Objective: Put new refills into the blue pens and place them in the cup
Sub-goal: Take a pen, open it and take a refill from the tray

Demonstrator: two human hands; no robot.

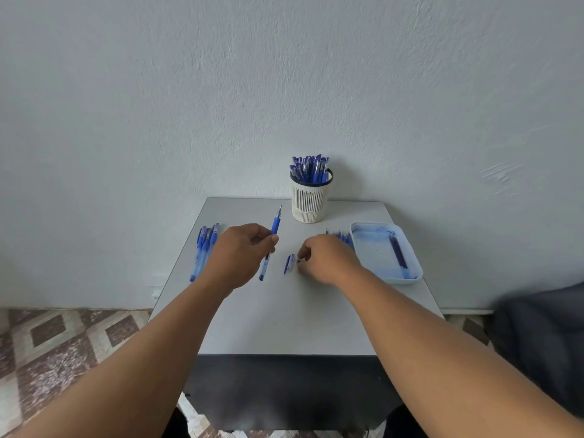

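Observation:
My left hand (241, 254) grips an uncapped blue pen (274, 230) above the table, its tip pointing up and away from me. A loose blue cap (289, 263) lies on the grey table (284, 320) between my hands. My right hand (327, 259) hovers low just right of the cap with its fingers curled together. Something small and dark shows at the fingertips, and I cannot tell whether it is held. At the back stands a white slotted cup (311, 200) holding several capped blue pens (311, 169).
Several blue pens (205, 248) lie in a row at the table's left edge. A bunch of blue refills (343, 238) lies behind my right hand. A pale blue tray (412, 275) at the right holds dark refills (398, 252). A wall stands right behind the table.

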